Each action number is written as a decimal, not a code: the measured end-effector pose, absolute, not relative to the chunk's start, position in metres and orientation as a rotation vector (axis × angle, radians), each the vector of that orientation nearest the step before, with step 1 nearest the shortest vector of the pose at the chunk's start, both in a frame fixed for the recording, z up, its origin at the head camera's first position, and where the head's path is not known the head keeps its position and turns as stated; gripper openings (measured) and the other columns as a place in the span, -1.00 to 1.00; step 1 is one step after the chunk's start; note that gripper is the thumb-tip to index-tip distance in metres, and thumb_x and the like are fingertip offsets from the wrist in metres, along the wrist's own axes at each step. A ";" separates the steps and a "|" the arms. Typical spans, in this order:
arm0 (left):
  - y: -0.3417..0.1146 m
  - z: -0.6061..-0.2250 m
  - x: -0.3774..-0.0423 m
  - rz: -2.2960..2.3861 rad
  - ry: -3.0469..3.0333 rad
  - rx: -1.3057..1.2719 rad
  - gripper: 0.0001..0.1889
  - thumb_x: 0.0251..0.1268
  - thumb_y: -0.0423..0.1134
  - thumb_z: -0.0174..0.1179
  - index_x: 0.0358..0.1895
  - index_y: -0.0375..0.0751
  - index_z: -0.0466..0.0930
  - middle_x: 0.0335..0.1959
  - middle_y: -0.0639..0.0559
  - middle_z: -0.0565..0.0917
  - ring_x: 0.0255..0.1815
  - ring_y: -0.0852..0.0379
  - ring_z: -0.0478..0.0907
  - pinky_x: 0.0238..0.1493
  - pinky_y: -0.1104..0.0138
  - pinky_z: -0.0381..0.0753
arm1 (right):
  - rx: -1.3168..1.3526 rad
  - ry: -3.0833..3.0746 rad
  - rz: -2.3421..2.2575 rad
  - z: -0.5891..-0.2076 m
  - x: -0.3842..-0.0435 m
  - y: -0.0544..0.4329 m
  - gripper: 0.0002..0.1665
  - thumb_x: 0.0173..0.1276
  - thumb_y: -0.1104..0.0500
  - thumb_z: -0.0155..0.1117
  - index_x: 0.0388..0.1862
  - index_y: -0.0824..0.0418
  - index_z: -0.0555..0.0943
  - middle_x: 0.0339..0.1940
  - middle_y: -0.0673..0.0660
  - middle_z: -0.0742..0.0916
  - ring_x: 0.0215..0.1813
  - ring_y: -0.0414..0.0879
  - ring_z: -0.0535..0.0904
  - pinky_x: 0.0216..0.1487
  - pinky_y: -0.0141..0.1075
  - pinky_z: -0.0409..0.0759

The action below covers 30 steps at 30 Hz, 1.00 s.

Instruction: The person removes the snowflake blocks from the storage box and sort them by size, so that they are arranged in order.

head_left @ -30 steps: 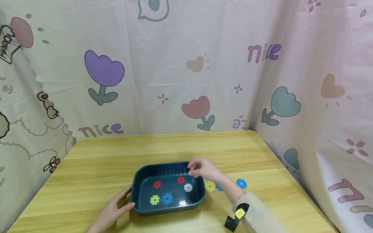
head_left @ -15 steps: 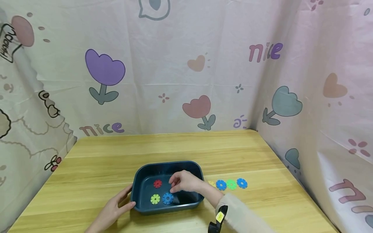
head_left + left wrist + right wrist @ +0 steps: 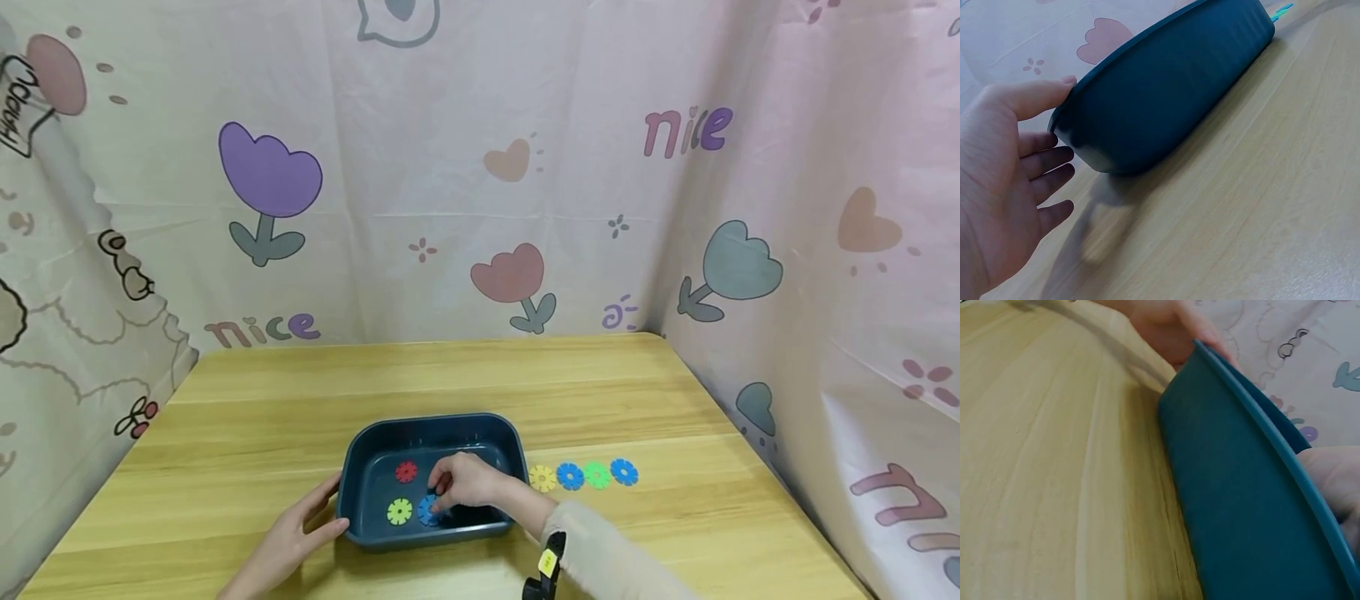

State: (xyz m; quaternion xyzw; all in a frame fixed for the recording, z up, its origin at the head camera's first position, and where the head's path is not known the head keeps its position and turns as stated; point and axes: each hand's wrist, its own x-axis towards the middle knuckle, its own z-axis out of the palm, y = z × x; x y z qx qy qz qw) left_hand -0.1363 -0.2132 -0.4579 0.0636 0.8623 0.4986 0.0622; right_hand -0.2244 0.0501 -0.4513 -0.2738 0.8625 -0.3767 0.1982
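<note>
A dark teal plastic tray holds small notched disc pieces. Inside it I see a red disc, a yellow-green disc and a blue disc. My right hand reaches over the right wall, bent thumb and index fingertip at the blue disc and partly covering it; I cannot tell whether they pinch it. The hand hides the tray floor at the right. My left hand steadies the tray's left end: in the left wrist view its thumb touches the rim and its other fingers lie loosely beside the outer wall.
To the right of the tray a row of discs lies on the wooden table: yellow, blue, green and blue. A printed curtain hangs behind the table and at both sides.
My right hand has moved left and down from the tray's right rim to the blue disc inside. The disc row, partly behind my forearm before, now shows. The left hand stays put.
</note>
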 end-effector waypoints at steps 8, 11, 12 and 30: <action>-0.213 -0.457 -0.137 1.510 2.590 0.181 -0.29 0.30 -0.09 0.13 0.39 -0.39 0.08 0.36 -0.39 0.15 0.34 -0.36 0.10 0.21 -0.12 0.24 | -0.861 2.455 -0.861 -0.451 -0.224 0.049 -0.63 -0.09 0.31 0.53 -0.27 0.19 0.60 -0.46 -0.09 0.56 -0.40 -0.33 0.42 -0.32 -0.49 0.46; -0.213 -0.458 -0.138 1.513 2.584 0.180 -0.29 0.30 -0.09 0.12 0.39 -0.40 0.08 0.36 -0.40 0.14 0.34 -0.38 0.09 0.21 -0.13 0.23 | -0.912 2.496 -0.776 -0.450 -0.224 0.047 -0.62 -0.10 0.28 0.55 -0.28 0.16 0.59 -0.46 -0.12 0.53 -0.39 -0.35 0.39 -0.32 -0.51 0.43; -0.213 -0.458 -0.138 1.513 2.584 0.179 -0.29 0.30 -0.09 0.12 0.39 -0.39 0.08 0.36 -0.40 0.14 0.34 -0.38 0.09 0.21 -0.13 0.24 | -0.919 2.499 -0.764 -0.449 -0.223 0.047 -0.63 -0.10 0.28 0.55 -0.29 0.15 0.58 -0.46 -0.12 0.52 -0.39 -0.35 0.38 -0.32 -0.52 0.43; -0.214 -0.458 -0.138 1.505 2.584 0.154 -0.28 0.29 -0.08 0.14 0.39 -0.38 0.08 0.36 -0.40 0.15 0.32 -0.38 0.11 0.19 -0.13 0.27 | -0.708 2.357 -1.165 -0.445 -0.224 0.055 -0.78 0.07 0.49 0.32 -0.47 0.24 0.50 -0.60 0.00 0.54 -0.57 -0.20 0.52 -0.54 -0.39 0.57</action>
